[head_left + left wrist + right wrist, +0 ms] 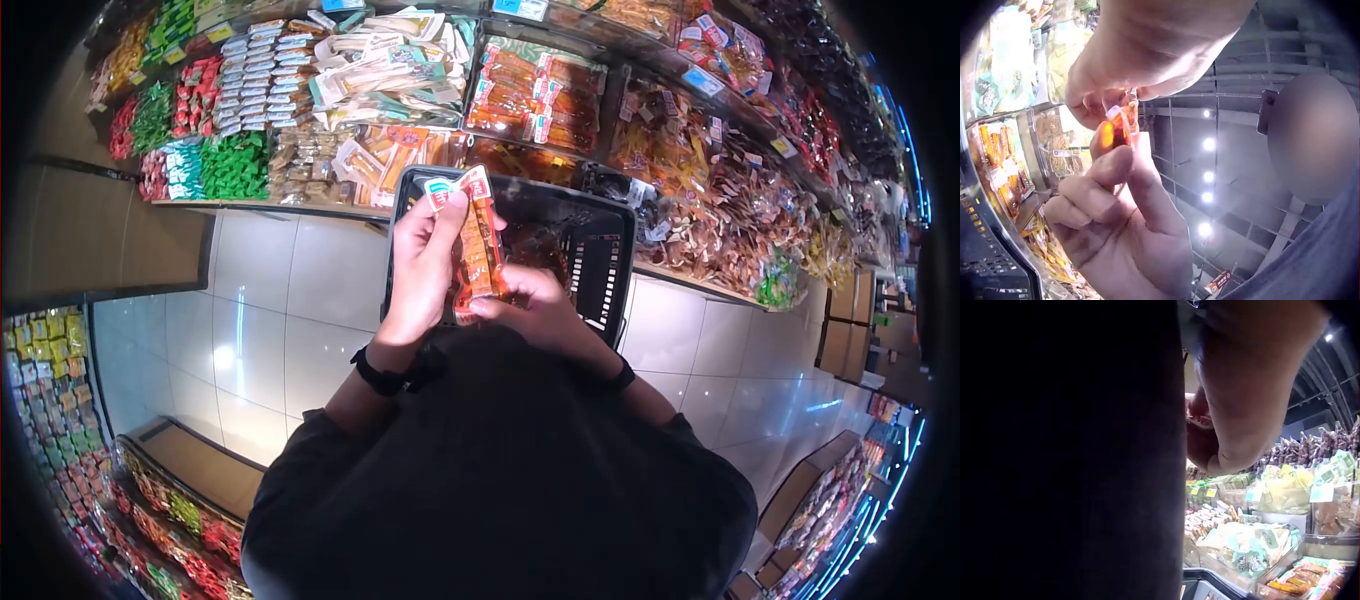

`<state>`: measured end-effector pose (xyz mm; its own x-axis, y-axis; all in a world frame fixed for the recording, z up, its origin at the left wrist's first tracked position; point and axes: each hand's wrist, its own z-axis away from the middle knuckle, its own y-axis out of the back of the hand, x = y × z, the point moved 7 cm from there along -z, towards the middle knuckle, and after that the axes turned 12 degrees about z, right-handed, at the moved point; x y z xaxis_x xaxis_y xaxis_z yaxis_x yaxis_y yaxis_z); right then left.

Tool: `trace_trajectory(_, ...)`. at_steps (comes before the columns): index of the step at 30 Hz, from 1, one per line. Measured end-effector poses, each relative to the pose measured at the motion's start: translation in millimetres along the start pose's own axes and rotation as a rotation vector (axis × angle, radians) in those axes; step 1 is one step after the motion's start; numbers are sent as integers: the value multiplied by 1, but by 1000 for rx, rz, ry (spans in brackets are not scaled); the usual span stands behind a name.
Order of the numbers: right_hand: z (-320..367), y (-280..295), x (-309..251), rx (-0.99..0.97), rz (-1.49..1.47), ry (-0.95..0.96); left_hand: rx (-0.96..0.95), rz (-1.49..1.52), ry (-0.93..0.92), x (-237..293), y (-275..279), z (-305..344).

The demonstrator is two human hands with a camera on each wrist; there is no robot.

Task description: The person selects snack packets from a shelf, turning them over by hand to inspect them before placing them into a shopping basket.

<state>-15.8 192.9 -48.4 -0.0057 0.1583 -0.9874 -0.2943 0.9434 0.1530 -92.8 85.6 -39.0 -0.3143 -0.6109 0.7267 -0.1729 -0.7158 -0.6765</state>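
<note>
In the head view, both hands hold long, narrow snack packets [480, 245] with red-orange contents and red-and-white labels at the top. My left hand [422, 265] grips their upper part, its thumb lying over the labels. Lower down, my right hand [548, 312] pinches the bottom end. Light glows through the orange packet [1121, 130] in the left wrist view, between the left hand [1154, 53] above and the right hand [1129, 231] below. In the right wrist view the right hand [1244, 400] shows in part, with a dark sleeve hiding the left side.
A black shopping basket [628, 250] sits beneath the hands, in front of the shelf. Similar orange packets [540, 90] fill a bin ahead, beside pale-green-and-white packs [395, 65]. Bins of wrapped snacks [700, 190] run along the right. Tiled floor [255, 330] lies left.
</note>
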Motion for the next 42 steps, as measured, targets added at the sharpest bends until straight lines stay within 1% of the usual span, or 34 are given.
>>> trace_trajectory(1,3,1,-8,3,49,11,43,-51,-37,3,4,1)
trace_trajectory(2,7,-1,-13,-2,50,16,45,-52,-44,5,4,2)
trace_trajectory(4,16,-2,-21,39,119,67,85,-151,-105,15,1,8)
trace_trajectory(5,20,-4,-14,23,139,44,100,-117,-118,17,-2,11)
trace_trajectory(6,23,-6,-14,17,139,46,104,-117,-123,20,-4,13)
trace_trajectory(8,25,-8,-17,71,155,88,52,-143,-124,23,-9,18)
trace_trajectory(9,25,-11,-18,64,153,91,54,-200,-141,23,-6,19)
trace_trajectory(10,26,-8,-20,134,126,113,59,-202,-144,24,-5,19)
trace_trajectory(11,29,-6,-22,204,98,133,70,-193,-106,24,-4,17)
trace_trajectory(12,29,-8,-21,200,96,133,79,-185,-69,25,-5,18)
trace_trajectory(13,34,3,-33,430,285,281,76,-75,-39,28,-20,19)
trace_trajectory(14,43,10,-45,662,476,428,77,-77,-42,27,-18,19)
trace_trajectory(16,53,1,-68,720,732,765,-170,322,-29,23,-28,14)
trace_trajectory(17,57,-7,-67,651,839,843,-365,543,43,21,-36,13)
trace_trajectory(18,59,-15,-76,601,937,909,-427,658,115,21,-45,14)
trace_trajectory(20,58,-30,-78,610,878,980,-514,822,280,17,-54,20)
trace_trajectory(22,59,-37,-77,639,841,983,-627,901,314,20,-66,30)
trace_trajectory(24,60,-38,-79,632,811,982,-688,926,340,19,-70,37)
trace_trajectory(25,60,-39,-77,628,807,983,-685,926,335,19,-69,38)
trace_trajectory(27,63,-41,-72,627,771,1005,-727,953,403,17,-71,42)
trace_trajectory(28,64,-41,-72,625,770,1005,-726,953,401,17,-71,44)
trace_trajectory(30,65,-43,-74,605,787,1031,-699,974,422,16,-72,46)
trace_trajectory(34,64,-42,-76,588,777,1015,-642,971,445,12,-68,46)
trace_trajectory(36,62,-41,-75,577,762,1003,-648,965,413,14,-68,42)
trace_trajectory(37,59,-37,-75,581,733,973,-619,965,358,11,-61,37)
trace_trajectory(38,60,-36,-75,588,742,967,-633,891,263,17,-58,30)
trace_trajectory(40,48,-18,-64,634,504,698,-346,617,92,11,-37,10)
trace_trajectory(41,44,-12,-57,738,391,590,81,315,125,2,-9,7)
trace_trajectory(42,33,-4,-50,705,380,517,209,205,66,6,-3,8)
